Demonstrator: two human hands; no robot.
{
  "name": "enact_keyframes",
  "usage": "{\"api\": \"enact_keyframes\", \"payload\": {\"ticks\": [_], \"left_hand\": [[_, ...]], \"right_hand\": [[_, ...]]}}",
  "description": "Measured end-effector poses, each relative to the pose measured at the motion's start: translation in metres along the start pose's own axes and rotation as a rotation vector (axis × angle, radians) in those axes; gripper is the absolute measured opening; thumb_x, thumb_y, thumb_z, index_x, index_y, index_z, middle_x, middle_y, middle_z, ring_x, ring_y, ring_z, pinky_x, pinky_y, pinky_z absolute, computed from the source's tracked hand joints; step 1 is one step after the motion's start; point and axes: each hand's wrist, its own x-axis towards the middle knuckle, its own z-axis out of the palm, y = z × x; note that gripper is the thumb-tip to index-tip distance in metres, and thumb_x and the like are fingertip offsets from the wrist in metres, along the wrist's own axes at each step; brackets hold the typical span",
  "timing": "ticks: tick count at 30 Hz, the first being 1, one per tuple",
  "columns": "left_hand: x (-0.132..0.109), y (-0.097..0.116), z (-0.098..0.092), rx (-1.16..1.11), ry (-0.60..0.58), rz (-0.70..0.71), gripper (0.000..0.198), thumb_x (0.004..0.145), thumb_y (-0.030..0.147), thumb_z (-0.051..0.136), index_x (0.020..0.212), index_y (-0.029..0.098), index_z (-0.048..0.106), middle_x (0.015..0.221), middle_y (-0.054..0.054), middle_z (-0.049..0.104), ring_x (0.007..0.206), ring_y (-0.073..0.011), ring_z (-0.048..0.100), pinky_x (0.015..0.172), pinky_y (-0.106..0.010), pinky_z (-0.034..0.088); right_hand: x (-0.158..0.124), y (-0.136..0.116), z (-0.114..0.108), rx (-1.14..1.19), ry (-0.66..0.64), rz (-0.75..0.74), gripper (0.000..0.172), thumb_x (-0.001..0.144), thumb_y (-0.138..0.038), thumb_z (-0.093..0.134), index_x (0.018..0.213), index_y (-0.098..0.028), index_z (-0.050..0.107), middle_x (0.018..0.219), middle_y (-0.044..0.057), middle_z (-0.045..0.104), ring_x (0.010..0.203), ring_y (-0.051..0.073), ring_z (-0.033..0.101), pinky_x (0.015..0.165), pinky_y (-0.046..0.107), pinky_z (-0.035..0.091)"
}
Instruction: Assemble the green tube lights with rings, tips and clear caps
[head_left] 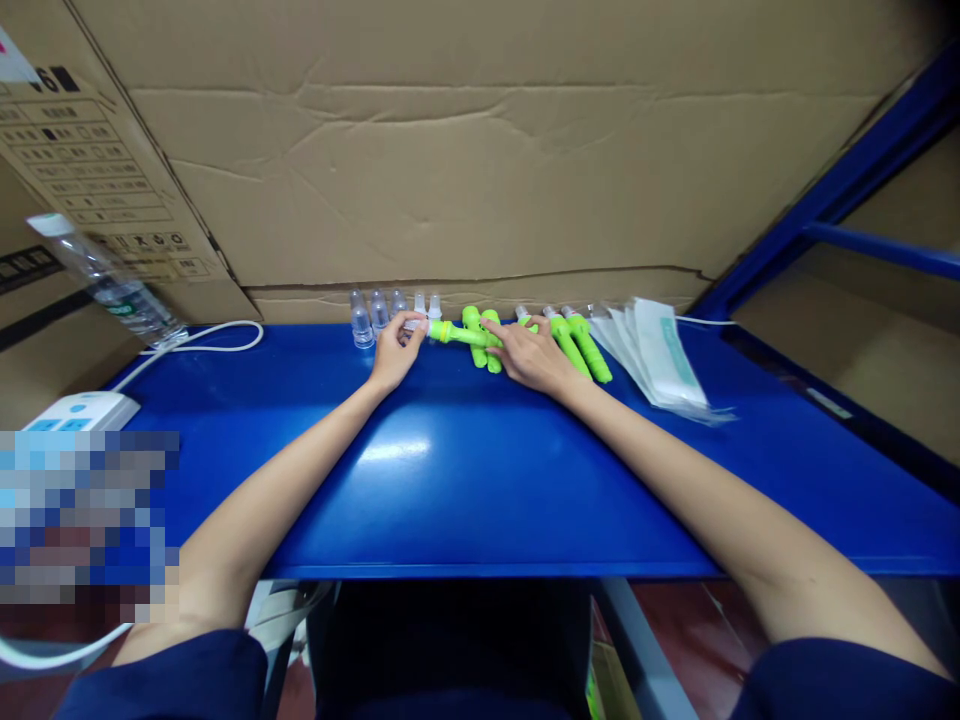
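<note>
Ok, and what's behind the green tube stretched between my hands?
Behind the held tube, two more green tubes show, their ends sticking out above and below it. It covers their middles, so I can't see those parts or anything directly beneath.

"What've they got?"
"Green tube (459, 334), held crosswise btwn L hand (399, 350) & R hand (532, 355), above 2 other grn. tubes (493, 364)."
"Rest of the blue desk (450, 500)?"
"Clear caps (361, 325) by L hand, w/ btl. (124, 295) far L; clear-ended grn. pcs. (589, 348) just R of R hand, then wht. packets (664, 350)."
</note>
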Motion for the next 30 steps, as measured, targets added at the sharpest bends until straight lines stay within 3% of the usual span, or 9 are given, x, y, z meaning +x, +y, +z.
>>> {"api": "enact_keyframes", "payload": {"ticks": [8, 19, 30], "left_hand": [[-0.0006, 0.0043, -0.0006, 0.003, -0.027, -0.004, 0.016, 0.090, 0.031, 0.064, 0.099, 0.018, 0.066, 0.095, -0.003, 0.071, 0.067, -0.0097, 0.056, 0.060, -0.021, 0.040], [-0.0012, 0.0033, -0.0003, -0.087, -0.065, -0.055, 0.021, 0.086, 0.032, 0.070, 0.102, 0.019, 0.064, 0.104, -0.003, 0.072, 0.065, -0.0074, 0.061, 0.063, -0.020, 0.046], [0.0010, -0.0001, -0.0012, -0.150, -0.052, -0.037, 0.051, 0.076, 0.053, 0.078, 0.111, 0.019, 0.064, 0.108, -0.007, 0.072, 0.081, -0.0135, 0.070, 0.075, -0.026, 0.056]], "right_hand": [[-0.0009, 0.0005, 0.0008, -0.012, 0.055, -0.018, 0.043, 0.109, -0.029, 0.031, 0.146, -0.011, 0.043, 0.105, 0.013, 0.071, 0.094, 0.025, 0.062, 0.092, 0.039, 0.028], [-0.0005, 0.0001, 0.0014, -0.015, 0.030, -0.005, 0.045, 0.109, -0.033, 0.031, 0.147, -0.013, 0.043, 0.103, 0.013, 0.071, 0.094, 0.026, 0.061, 0.090, 0.039, 0.029], [0.0005, -0.0018, -0.0008, -0.023, 0.031, 0.001, 0.045, 0.109, -0.033, 0.030, 0.146, -0.012, 0.045, 0.104, 0.014, 0.071, 0.094, 0.026, 0.062, 0.091, 0.039, 0.028]]}}
